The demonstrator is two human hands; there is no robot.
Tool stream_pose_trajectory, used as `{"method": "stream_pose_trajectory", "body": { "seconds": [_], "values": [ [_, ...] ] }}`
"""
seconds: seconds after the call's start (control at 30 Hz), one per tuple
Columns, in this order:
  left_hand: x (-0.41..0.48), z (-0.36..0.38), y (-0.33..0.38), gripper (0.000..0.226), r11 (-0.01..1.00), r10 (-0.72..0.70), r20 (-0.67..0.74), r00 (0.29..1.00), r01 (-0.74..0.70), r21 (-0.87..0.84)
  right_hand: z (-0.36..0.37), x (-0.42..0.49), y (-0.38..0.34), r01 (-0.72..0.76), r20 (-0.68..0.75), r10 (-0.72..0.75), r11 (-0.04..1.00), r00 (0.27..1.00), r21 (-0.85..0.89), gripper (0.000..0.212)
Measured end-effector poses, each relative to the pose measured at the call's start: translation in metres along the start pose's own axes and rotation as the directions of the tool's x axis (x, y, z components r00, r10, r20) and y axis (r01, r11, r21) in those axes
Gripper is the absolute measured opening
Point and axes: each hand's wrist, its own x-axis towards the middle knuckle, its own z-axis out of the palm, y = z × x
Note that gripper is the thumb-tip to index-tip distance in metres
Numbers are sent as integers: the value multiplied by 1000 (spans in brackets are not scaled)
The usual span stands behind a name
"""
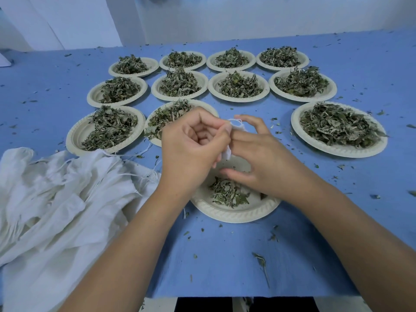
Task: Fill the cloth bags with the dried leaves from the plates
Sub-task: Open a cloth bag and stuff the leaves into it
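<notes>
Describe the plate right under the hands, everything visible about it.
The near plate is round, pale cream and paper-like, with a ribbed rim. It lies flat on the blue table, close to its front edge. Only a small scatter of dried leaves lies in it. The left hand and right hand, pinching a white cloth bag, hide its far side.

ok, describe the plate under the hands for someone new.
On the blue table, nearer than the heaped plates, one plate sits alone beneath the left hand and right hand pinching a cloth bag. Only it is nearly empty: a few leaves.
</notes>
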Motion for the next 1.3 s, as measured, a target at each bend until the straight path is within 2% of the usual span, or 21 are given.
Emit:
{"method": "stream_pose_trajectory", "body": {
  "seconds": [0.13,0.2,0.33,0.4,0.47,0.5,0.53,0.6,0.67,0.7,0.77,0.83,0.87,0.9,0.97,1.03,1.1,1.13,1.2,1.27,1.3],
  "values": [
    [2,-1,0,18,1000,17,-89,996,-16,6,-10,-3,2,17,-270,-37,997,962,-74,4],
    [1,0,1,19,1000,23,-78,997,-22,11,-14,-3,2,30,-339,-74,991,938,-133,8],
    [1,0,3,18,1000,21,-45,999,-21,12,-8,0,-5,72,-217,-89,994,972,-88,9],
    [2,-2,2,14,1000,8,-64,998,-7,18,-5,-2,-8,-25,-48,26,999,998,24,7],
    [2,-2,0,12,999,-15,-83,996,18,33,-5,-5,-6,-180,141,159,971,977,155,5],
    [3,-1,0,12,999,-23,-98,995,28,46,-8,-5,-6,-239,166,203,940,965,242,6],
    [3,0,-1,13,998,-26,-120,992,33,57,-13,-5,-6,-262,124,233,901,965,346,7],
    [5,-1,-2,14,997,-24,-183,983,36,61,-26,-5,-2,-202,-109,291,846,951,493,5],
    [7,-3,-3,18,998,-20,-230,973,32,49,-36,-9,9,-240,-208,387,829,898,505,30],
    [8,-3,-4,20,998,-18,-240,971,31,50,-39,-11,14,-310,-130,431,798,893,517,44],
    [7,-1,-3,21,997,-15,-242,970,33,68,-37,-13,16,-517,251,457,679,854,521,60],
    [6,0,-2,20,996,-22,-239,971,41,74,-27,-14,10,-652,597,351,635,721,414,63],
    [7,0,-2,20,997,-28,-241,970,45,67,-23,-14,7,-659,667,301,648,682,381,60],
    [7,-2,-2,19,997,-31,-246,969,47,59,-19,-13,5,-647,680,270,656,682,389,55],
    [8,-3,-3,19,997,-33,-256,966,49,55,-15,-11,3,-610,611,262,635,747,474,44],
    [8,-3,-3,19,997,-33,-257,966,50,61,-17,-9,4,-570,477,333,622,813,536,39],
    [8,-2,-3,18,997,-36,-255,966,52,57,-21,-9,8,-572,383,425,627,820,529,46],
    [8,-3,-3,18,997,-38,-252,967,53,53,-23,-10,9,-587,395,435,627,809,512,52],
    [8,-3,-3,17,997,-39,-245,969,53,51,-23,-11,6,-641,540,376,607,753,470,60],
    [7,-3,-3,17,997,-39,-242,969,53,51,-20,-11,0,-669,653,287,581,701,463,56],
    [7,-2,-3,17,997,-39,-242,969,53,52,-18,-10,-2,-668,651,271,555,709,496,51]
  ]
}}
